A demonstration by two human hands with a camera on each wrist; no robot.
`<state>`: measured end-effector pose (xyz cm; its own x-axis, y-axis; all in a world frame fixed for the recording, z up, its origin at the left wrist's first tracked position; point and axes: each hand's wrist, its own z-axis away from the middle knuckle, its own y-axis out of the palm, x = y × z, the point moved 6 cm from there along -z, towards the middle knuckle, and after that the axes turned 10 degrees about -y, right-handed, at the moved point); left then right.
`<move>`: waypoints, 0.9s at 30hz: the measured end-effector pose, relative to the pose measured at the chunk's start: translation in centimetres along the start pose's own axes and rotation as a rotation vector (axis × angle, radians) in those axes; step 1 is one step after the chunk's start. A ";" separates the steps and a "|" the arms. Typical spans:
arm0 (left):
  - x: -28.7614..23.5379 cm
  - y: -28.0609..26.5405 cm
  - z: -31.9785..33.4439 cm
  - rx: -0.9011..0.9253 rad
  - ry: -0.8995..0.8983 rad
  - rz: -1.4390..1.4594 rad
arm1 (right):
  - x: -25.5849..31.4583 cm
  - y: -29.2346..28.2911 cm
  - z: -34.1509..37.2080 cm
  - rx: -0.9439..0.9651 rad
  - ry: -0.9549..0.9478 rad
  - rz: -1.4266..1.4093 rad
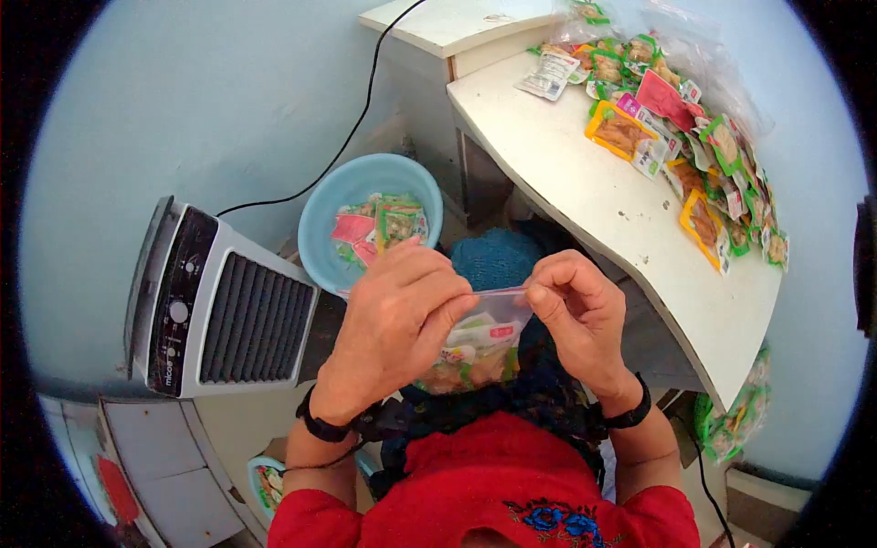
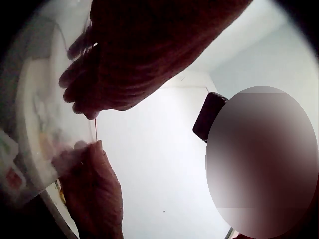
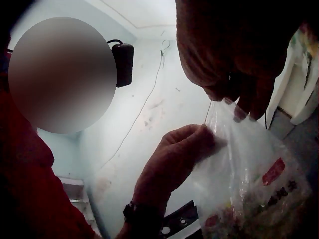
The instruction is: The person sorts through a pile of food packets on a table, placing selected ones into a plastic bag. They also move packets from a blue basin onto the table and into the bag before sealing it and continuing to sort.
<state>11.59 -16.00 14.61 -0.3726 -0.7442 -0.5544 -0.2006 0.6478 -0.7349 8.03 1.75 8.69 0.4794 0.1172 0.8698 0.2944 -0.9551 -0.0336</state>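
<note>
A clear zip bag (image 1: 481, 352) with small food packets inside hangs between both hands, over the lap. My left hand (image 1: 391, 315) pinches the left part of its top edge between thumb and fingers. At the right end of that edge, my right hand (image 1: 577, 315) pinches the strip in the same way. The reddish zip line runs taut between the two pinches. In the right wrist view the clear bag (image 3: 244, 174) shows red and dark printing, with the left hand (image 3: 172, 154) at its edge.
A light blue basin (image 1: 315, 219) with several packets stands ahead. At its left is an air cooler (image 1: 247, 315). On the white desk (image 1: 548, 137) at the right lies a pile of snack packets (image 1: 703, 155). A black cord (image 1: 365, 100) crosses the wall.
</note>
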 end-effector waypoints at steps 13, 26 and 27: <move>-1.1 0.2 0.2 -0.038 0.025 0.057 | 0.1 1.2 -0.6 0.077 -0.039 -0.091; 0.3 -1.0 1.0 -0.007 -0.096 0.011 | 1.0 0.8 -0.3 0.045 0.046 -0.135; 0.6 -1.5 1.1 -0.032 -0.110 0.021 | 0.9 0.5 -0.3 0.049 0.041 -0.122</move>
<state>12.65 -17.62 14.91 -0.2758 -0.7424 -0.6106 -0.2232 0.6673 -0.7105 8.41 1.28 9.61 0.4037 0.2199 0.8881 0.3890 -0.9198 0.0509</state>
